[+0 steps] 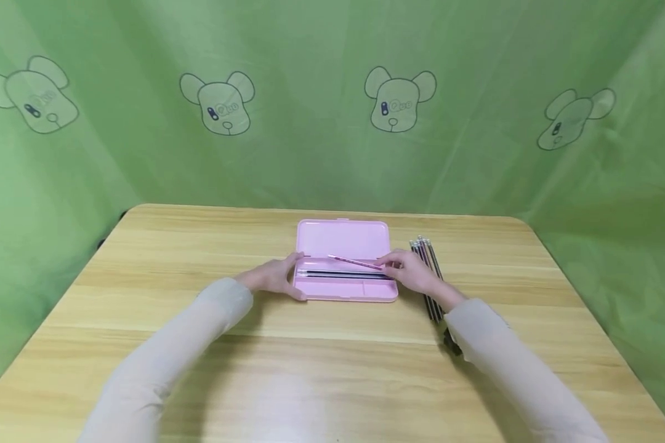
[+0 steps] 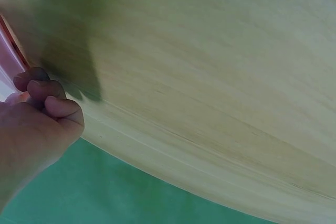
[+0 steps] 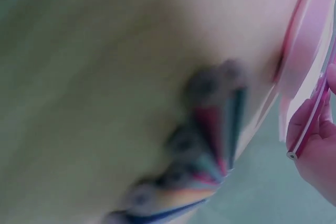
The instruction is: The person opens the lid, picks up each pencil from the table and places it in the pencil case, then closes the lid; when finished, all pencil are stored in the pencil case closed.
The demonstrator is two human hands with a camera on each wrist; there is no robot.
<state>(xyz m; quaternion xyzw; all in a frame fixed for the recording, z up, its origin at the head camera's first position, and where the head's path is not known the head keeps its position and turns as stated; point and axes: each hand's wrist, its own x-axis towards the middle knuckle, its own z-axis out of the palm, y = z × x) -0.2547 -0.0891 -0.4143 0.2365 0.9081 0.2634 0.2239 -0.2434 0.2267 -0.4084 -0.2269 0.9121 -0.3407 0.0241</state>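
An open pink pencil case [image 1: 332, 289] lies on the table, its lid [image 1: 343, 239] folded back. My left hand [image 1: 276, 275] grips the case's left end, thumb at the front corner and fingers toward the hinge; the left wrist view shows those fingers curled at the pink edge. Dark pencils [image 1: 340, 274] lie lengthwise inside the case. Between the thumb and fingers of my right hand [image 1: 412, 274] is a pinkish-red pencil [image 1: 354, 263], held slantwise above the case. The right wrist view shows one end of this pencil [image 3: 307, 124] sticking out past the hand.
A bundle of several pencils [image 1: 421, 251] lies right of the case, partly beneath my right forearm. A small dark object [image 1: 451, 342] sits by the right sleeve. Green curtain [image 1: 321, 160] with bear-face prints hangs behind the wooden table [image 1: 310, 363].
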